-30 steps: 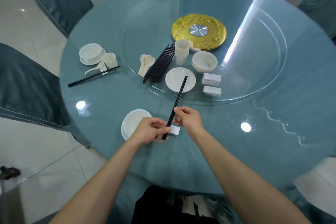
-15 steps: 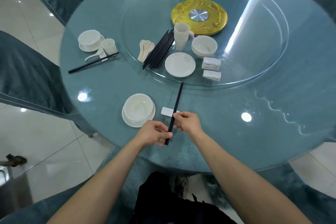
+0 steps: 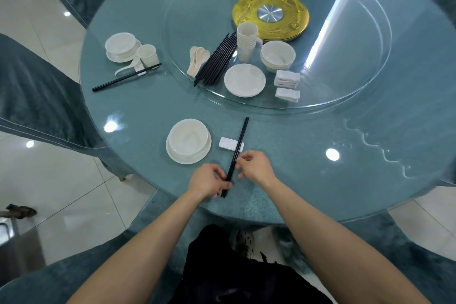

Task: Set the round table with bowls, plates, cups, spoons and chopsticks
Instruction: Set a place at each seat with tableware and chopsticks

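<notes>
Shows one setting (image 3: 147,55) finished at the counter's (image 3: 320,180) far left and a second under way near its front edge: bowl (image 3: 188,138) on plate (image 3: 178,158), chopsticks (image 3: 243,131) laid across rest (image 3: 225,143), gripped by left hand (image 3: 209,181), pinched by right hand (image 3: 256,168); lacks one each of the cups (image 3: 246,37) and spoons (image 3: 197,58) stacked on turntable (image 3: 345,69).

No writing or number is legible; relief on the gold disc (image 3: 270,17) is too blurred.
</notes>
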Available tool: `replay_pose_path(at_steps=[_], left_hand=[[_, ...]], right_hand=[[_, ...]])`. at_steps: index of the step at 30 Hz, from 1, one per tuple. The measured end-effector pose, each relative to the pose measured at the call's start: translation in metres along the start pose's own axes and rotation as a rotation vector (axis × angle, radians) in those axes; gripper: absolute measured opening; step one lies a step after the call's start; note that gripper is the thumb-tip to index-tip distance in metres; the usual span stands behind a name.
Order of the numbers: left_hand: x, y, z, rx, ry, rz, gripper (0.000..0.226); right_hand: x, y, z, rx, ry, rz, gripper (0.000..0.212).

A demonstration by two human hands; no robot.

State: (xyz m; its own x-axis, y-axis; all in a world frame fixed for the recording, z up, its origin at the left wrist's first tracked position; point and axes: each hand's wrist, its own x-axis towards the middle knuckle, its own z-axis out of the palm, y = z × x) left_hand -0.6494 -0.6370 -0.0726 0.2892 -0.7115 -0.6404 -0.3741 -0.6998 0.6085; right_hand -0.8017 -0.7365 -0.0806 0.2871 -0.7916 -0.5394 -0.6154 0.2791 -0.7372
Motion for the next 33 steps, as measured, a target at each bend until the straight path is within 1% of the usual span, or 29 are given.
replay_pose_path(at_steps=[5, 9, 12, 16, 22, 29, 33], left_hand=[[-0.003, 0.000, 0.003, 0.095, 0.059, 0.052, 0.032], [-0.004, 0.004, 0.005, 0.236, 0.111, 0.065, 0.032], [-0.004, 0.006, 0.006, 0.277, 0.137, 0.075, 0.031], [-0.005, 0.009, 0.005, 0.317, 0.117, 0.089, 0.026], [-0.007, 0.010, 0.000, 0.344, 0.096, 0.083, 0.025], [-0.005, 0.015, -0.008, 0.360, 0.052, 0.092, 0.025], [0.000, 0.022, -0.019, 0.357, 0.070, 0.111, 0.024]], right_hand=[[-0.004, -0.002, -0.002, -0.043, 0.000, 0.011, 0.012], [-0.005, -0.001, -0.003, -0.047, -0.004, 0.027, 0.014], [-0.006, -0.001, -0.004, -0.045, -0.010, 0.034, 0.014], [-0.007, -0.001, -0.003, -0.059, -0.031, 0.045, 0.015], [-0.007, -0.004, -0.005, -0.064, -0.049, 0.041, 0.016], [-0.004, -0.012, -0.017, -0.063, 0.005, 0.034, 0.016], [0.000, -0.021, -0.028, -0.039, 0.031, 0.041, 0.015]])
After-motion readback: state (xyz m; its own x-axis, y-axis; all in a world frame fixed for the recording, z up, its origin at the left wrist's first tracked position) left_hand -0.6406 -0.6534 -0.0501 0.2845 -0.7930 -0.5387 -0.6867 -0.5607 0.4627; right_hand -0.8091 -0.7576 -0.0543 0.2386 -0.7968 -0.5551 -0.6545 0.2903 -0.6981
